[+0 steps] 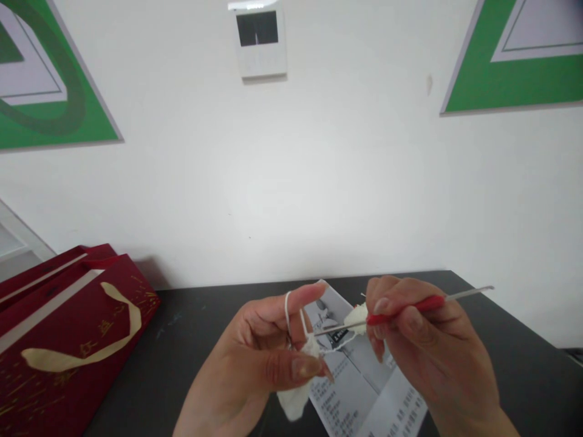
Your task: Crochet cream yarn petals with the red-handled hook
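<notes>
My left hand (pixel 277 358) pinches a small piece of white crochet work (pixel 294 400) between thumb and fingers. White yarn (pixel 288 306) loops over its raised index finger and runs down to the piece. In my right hand (pixel 419 340) is a double-ended crochet hook (pixel 430 303) with a red grip, held like a pencil. One metal end points left and meets the yarn at the top of the crochet piece; the other sticks out to the right. A cream-white yarn bundle (pixel 356 318) shows behind my right fingers, partly hidden.
A printed leaflet (pixel 339 391) lies on the dark table (pixel 191 340) under my hands. Red gift bags (pixel 113 291) with a cream ribbon handle stand at the left. Behind the table rises a white wall (pixel 291 182) with a small panel (pixel 261 45) and green-framed pictures.
</notes>
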`<action>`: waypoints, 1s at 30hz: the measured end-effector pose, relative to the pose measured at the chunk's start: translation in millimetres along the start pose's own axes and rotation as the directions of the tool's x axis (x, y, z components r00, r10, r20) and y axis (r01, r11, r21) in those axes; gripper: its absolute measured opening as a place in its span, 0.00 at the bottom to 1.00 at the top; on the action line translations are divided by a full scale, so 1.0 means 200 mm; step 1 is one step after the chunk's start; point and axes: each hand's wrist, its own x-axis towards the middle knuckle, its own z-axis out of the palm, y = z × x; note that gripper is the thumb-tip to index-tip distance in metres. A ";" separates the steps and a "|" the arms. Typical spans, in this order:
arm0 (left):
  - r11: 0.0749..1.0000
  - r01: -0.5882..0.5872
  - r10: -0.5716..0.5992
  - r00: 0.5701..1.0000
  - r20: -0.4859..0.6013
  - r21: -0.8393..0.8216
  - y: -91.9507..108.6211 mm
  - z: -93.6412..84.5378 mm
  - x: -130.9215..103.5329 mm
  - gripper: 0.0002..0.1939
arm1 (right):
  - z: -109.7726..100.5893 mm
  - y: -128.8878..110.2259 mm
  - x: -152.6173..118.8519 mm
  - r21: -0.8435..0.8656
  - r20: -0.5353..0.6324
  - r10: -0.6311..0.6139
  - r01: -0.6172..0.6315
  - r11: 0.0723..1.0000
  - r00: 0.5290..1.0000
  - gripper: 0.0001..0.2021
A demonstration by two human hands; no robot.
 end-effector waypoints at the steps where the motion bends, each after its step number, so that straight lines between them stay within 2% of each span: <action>1: 1.000 0.023 -0.023 1.000 0.007 -0.004 0.00 -0.01 0.00 0.25 | 0.00 0.00 0.00 -0.013 0.008 -0.006 0.006 1.000 1.000 0.04; 6: 0.994 0.087 -0.079 0.990 0.118 -0.068 0.00 0.00 0.00 0.24 | -0.02 -0.02 0.00 -0.066 0.071 -0.052 0.056 0.996 0.996 0.06; 11: 0.979 0.171 -0.142 0.963 0.231 -0.108 -0.01 0.01 0.01 0.21 | -0.04 -0.04 0.00 -0.094 0.129 -0.059 0.071 0.993 0.990 0.07; 15: 0.977 0.200 -0.178 0.957 0.231 -0.078 -0.02 -0.01 0.00 0.21 | -0.04 -0.04 0.00 -0.108 0.138 -0.079 0.094 0.990 0.987 0.08; 21: 0.979 0.197 -0.181 0.958 0.221 -0.054 -0.04 -0.05 0.00 0.21 | -0.04 -0.03 0.00 -0.071 0.132 -0.040 0.049 0.996 0.990 0.08; 27: 0.966 0.249 -0.236 0.957 0.166 -0.064 -0.03 -0.04 -0.01 0.22 | -0.08 -0.05 -0.01 -0.119 0.189 -0.113 0.137 0.983 0.975 0.08; 30: 0.967 0.250 -0.238 0.955 0.177 -0.044 -0.04 -0.03 -0.01 0.20 | -0.07 -0.06 0.01 -0.084 0.166 -0.070 0.084 0.993 0.984 0.09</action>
